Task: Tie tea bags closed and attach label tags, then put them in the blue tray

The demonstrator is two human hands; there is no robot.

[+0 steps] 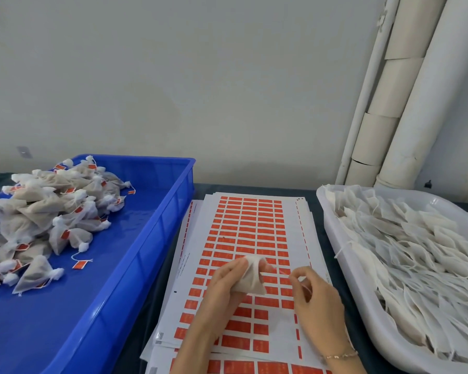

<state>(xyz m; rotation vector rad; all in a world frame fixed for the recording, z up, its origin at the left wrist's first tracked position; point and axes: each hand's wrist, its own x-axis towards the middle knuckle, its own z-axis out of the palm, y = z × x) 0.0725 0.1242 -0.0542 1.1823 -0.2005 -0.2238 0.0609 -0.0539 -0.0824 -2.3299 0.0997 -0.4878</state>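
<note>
My left hand (223, 286) grips a white mesh tea bag (250, 279) by its gathered neck, above the label sheets. My right hand (312, 295) sits just to its right and pinches the bag's thin white string (304, 279), drawn out sideways from the neck. Under both hands lies a stack of white sheets with rows of red label stickers (250, 228); some stickers near the bottom are gone. The blue tray (157, 225) stands to the left and holds a heap of tied, tagged tea bags (46, 211).
A white tray (333, 230) at the right is packed with several untied flat tea bags (411, 255). White pipes and cardboard tubes (395, 103) lean in the back right corner. A plain wall runs behind the dark table (257, 188).
</note>
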